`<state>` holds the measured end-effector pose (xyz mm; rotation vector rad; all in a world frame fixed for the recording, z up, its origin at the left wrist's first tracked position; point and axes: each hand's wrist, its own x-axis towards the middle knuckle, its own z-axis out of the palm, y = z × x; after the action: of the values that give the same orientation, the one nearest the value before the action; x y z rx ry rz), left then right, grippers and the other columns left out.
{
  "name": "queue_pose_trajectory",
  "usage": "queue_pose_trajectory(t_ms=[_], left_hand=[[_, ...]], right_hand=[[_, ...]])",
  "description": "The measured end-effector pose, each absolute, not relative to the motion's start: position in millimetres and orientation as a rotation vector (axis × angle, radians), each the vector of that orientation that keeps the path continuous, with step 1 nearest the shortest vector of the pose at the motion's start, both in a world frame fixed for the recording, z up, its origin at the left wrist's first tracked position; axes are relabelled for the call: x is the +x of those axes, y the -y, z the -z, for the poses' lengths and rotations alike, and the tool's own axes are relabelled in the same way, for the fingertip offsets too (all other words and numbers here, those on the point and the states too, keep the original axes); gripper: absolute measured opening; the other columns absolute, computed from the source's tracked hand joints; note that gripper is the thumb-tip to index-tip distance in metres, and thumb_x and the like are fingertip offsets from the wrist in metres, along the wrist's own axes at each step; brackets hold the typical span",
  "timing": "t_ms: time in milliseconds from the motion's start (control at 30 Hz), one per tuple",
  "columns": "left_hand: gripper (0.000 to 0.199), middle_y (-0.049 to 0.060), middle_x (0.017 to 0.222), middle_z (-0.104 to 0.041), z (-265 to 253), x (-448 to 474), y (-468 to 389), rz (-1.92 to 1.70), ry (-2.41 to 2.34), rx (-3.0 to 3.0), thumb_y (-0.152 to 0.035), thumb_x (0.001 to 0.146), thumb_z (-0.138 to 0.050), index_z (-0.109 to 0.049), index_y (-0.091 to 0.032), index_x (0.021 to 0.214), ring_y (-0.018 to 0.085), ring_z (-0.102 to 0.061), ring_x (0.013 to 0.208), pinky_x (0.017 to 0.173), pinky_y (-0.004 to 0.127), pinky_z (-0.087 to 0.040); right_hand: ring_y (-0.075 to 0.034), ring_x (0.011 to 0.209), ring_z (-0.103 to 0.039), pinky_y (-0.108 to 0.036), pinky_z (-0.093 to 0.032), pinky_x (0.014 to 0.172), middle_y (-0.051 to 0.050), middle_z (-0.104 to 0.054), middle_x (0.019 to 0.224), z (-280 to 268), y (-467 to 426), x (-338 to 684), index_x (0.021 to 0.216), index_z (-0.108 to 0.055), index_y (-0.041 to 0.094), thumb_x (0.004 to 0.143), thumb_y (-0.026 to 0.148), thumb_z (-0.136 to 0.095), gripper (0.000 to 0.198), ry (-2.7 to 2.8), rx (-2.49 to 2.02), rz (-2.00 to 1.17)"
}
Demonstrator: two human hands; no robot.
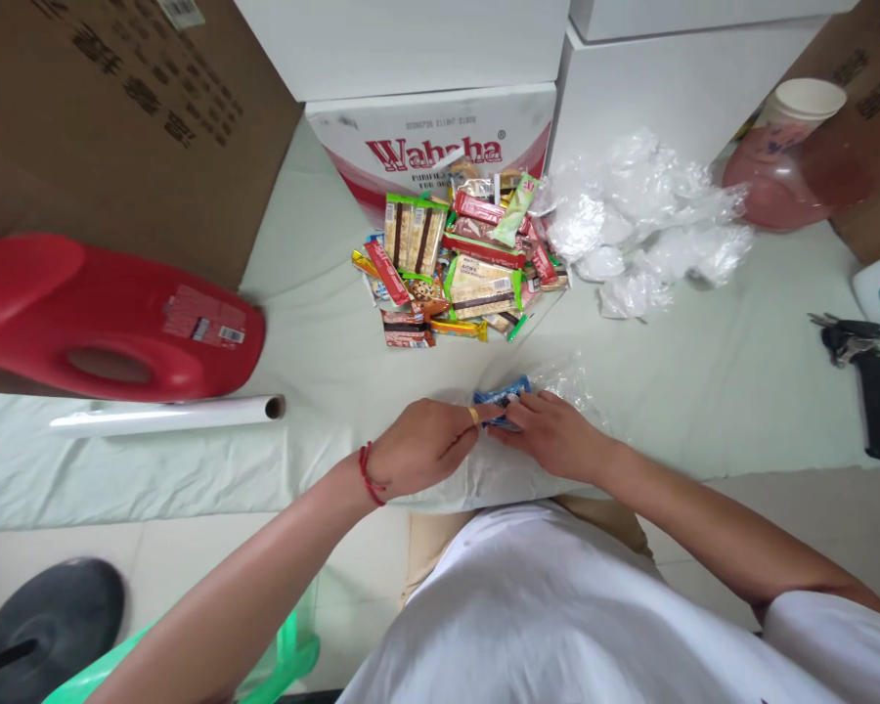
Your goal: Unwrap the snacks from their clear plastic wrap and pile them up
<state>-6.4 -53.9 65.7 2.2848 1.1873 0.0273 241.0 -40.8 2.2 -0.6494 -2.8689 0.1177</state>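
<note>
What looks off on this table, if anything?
Nothing visibly spilled or damaged. Just untidy: snack packets lie at mixed angles before the Wahaha box, crumpled clear plastic beside them. Fingers partly hide the blue packet.

Left hand (429,445), right hand (557,432) on blue packet (502,394); snack pile (482,284) beyond, before Wahaha box (434,125).

- At left I see a red plastic jug (117,313), with a white roll (168,416) just in front of it.
- Facing me at the back stands a Wahaha carton (425,117).
- Far right, I make out keys (845,342).
- Down on the floor (198,538), a round black disc (63,616).
</note>
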Motion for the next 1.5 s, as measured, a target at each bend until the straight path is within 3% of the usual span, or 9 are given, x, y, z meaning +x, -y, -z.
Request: queue_pose_trajectory(t_ms=[267, 433, 533, 600, 700, 833, 1067, 1233, 1500], left_hand=[[0.053, 0.004, 0.113, -0.075, -11, -15, 53, 0.026, -1.152, 2.419, -0.023, 0.105, -0.039, -0.049, -0.037, 0.154, 0.02, -0.071, 0.09, 0.069, 0.026, -0.05], [0.052, 0.003, 0.101, -0.068, -1, -17, 59, 0.087, -1.164, 2.52, -0.026, 0.107, -0.036, -0.048, -0.041, 0.155, 0.016, -0.063, 0.073, 0.06, 0.023, -0.044], [0.051, 0.002, 0.095, -0.065, -2, -19, 59, 0.122, -1.19, 2.537, -0.028, 0.107, -0.036, -0.047, -0.04, 0.156, 0.015, -0.059, 0.066, 0.058, 0.023, -0.043], [0.052, 0.002, 0.092, -0.065, -5, -20, 58, 0.142, -1.178, 2.549, -0.027, 0.107, -0.036, -0.047, -0.04, 0.156, 0.015, -0.058, 0.065, 0.057, 0.023, -0.042], [0.055, 0.001, 0.09, -0.066, -8, -21, 58, 0.192, -1.173, 2.585, -0.022, 0.104, -0.039, -0.048, -0.04, 0.155, 0.015, -0.059, 0.064, 0.054, 0.023, -0.039], [0.055, 0.002, 0.089, -0.069, -15, -18, 60, 0.225, -1.209, 2.605, -0.02, 0.102, -0.043, -0.051, -0.038, 0.153, 0.014, -0.058, 0.06, 0.051, 0.023, -0.037], [0.051, 0.004, 0.089, -0.072, -27, -10, 59, 0.277, -1.209, 2.58, -0.016, 0.099, -0.046, -0.061, -0.036, 0.143, 0.016, -0.062, 0.059, 0.05, 0.025, -0.036], [0.042, 0.006, 0.09, -0.072, -21, -15, 55, 0.149, -1.217, 2.531, -0.018, 0.1, -0.046, -0.068, -0.03, 0.132, 0.018, -0.064, 0.06, 0.052, 0.027, -0.04], [0.046, 0.006, 0.102, -0.07, -2, -39, 118, -0.868, -1.392, 2.14, -0.015, 0.096, -0.043, -0.054, -0.027, 0.14, 0.02, -0.069, 0.089, 0.078, 0.033, -0.056]], right_hand=[[-0.022, 0.095, -0.054, -0.035, -0.043, 0.079, -0.009, -0.066, 0.108, 4, 41, 244, 0.133, -0.068, 0.025, 0.108, 0.022, -0.05, 0.031, 2.844, -0.641, -0.178], [-0.021, 0.096, -0.057, -0.035, -0.048, 0.083, -0.01, -0.068, 0.108, -1, 46, 263, 0.126, -0.071, 0.018, 0.106, 0.016, -0.046, 0.031, 2.689, -0.602, -0.484], [-0.025, 0.11, -0.058, -0.043, -0.05, 0.096, -0.014, -0.066, 0.125, -14, 62, 274, 0.129, -0.069, 0.019, 0.107, 0.035, -0.053, 0.032, 2.557, -0.679, -0.59], [-0.031, 0.123, -0.054, -0.053, -0.046, 0.105, -0.016, -0.063, 0.135, -17, 78, 278, 0.138, -0.064, 0.02, 0.1, 0.057, -0.061, 0.054, 2.559, -0.75, -0.527], [-0.033, 0.129, -0.052, -0.058, -0.04, 0.112, -0.016, -0.066, 0.135, -10, 101, 277, 0.143, -0.06, 0.018, 0.1, 0.047, -0.066, 0.052, 2.605, -0.863, -0.355], [-0.026, 0.112, -0.059, -0.047, -0.046, 0.099, -0.007, -0.076, 0.109, -2, 111, 271, 0.12, -0.071, 0.025, 0.1, 0.014, -0.06, 0.026, 2.526, -0.965, -0.299], [-0.016, 0.087, -0.063, -0.027, -0.047, 0.071, -0.009, -0.068, 0.116, -29, 54, 241, 0.117, -0.072, 0.022, 0.107, 0.023, -0.046, 0.028, 2.454, -1.059, -0.506], [-0.014, 0.081, -0.063, -0.026, -0.042, 0.066, -0.007, -0.065, 0.118, -21, 16, 214, 0.11, -0.072, 0.023, 0.106, 0.028, -0.051, 0.023, 2.526, -1.282, -0.625], [-0.016, 0.086, -0.064, -0.026, -0.039, 0.065, -0.007, -0.069, 0.11, 1, 25, 209, 0.117, -0.07, 0.023, 0.11, 0.028, -0.044, 0.028, 2.533, -1.276, -0.61]])
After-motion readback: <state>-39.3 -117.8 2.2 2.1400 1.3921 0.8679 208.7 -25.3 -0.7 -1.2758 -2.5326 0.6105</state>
